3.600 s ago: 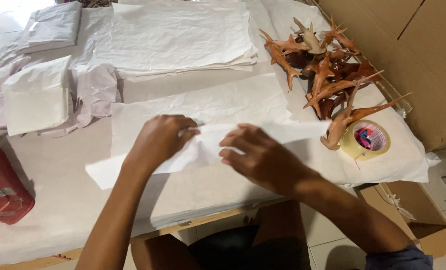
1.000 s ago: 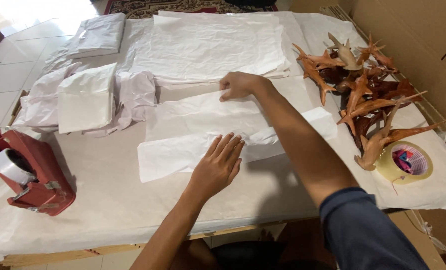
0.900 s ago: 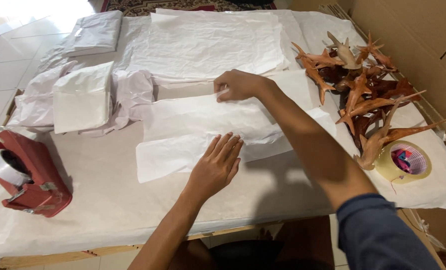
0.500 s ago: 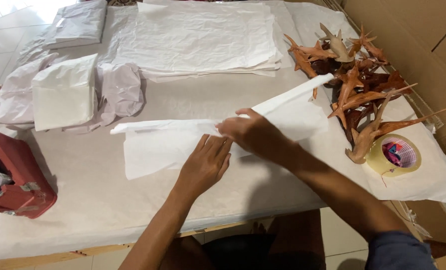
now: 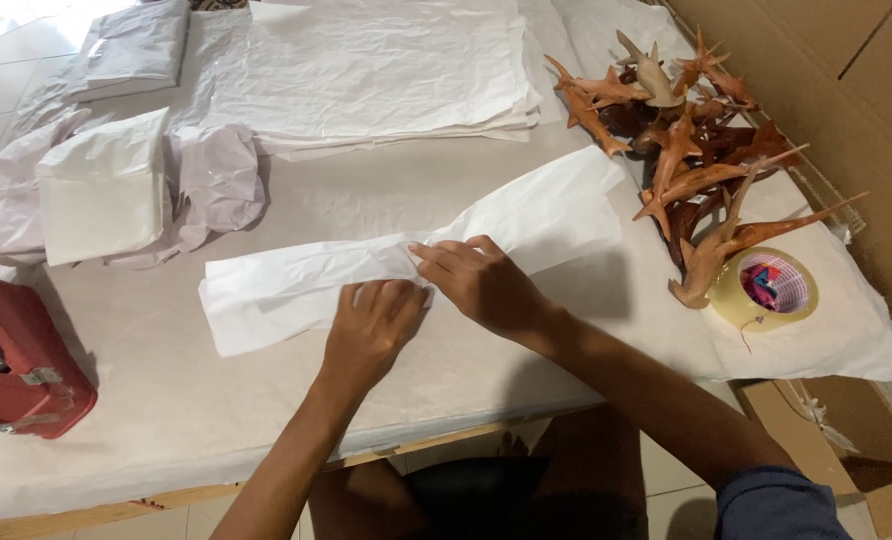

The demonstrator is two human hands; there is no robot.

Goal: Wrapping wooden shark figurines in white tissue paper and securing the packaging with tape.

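Observation:
A long folded sheet of white tissue paper [image 5: 296,285] lies across the paper-covered table [image 5: 166,420], its right end [image 5: 546,210] lifted toward the pile of carvings. My left hand [image 5: 371,335] rests flat on the middle of the sheet, pressing it down. My right hand [image 5: 481,285] sits just to the right, fingertips pinching the folded edge of the same sheet. Whatever is inside the fold is hidden.
A pile of brown wooden bird-like carvings [image 5: 686,150] sits at the right, with a roll of clear tape [image 5: 764,290] in front. A stack of white sheets [image 5: 376,70] lies at the back, wrapped bundles [image 5: 106,195] at the left, a red tape dispenser [image 5: 16,370] at the left edge, cardboard boxes [image 5: 836,100] on the right.
My right hand reached to the sheet's far edge, then pulled it toward me and folded it over. The sheet is now a narrow strip, and both hands meet at its middle.

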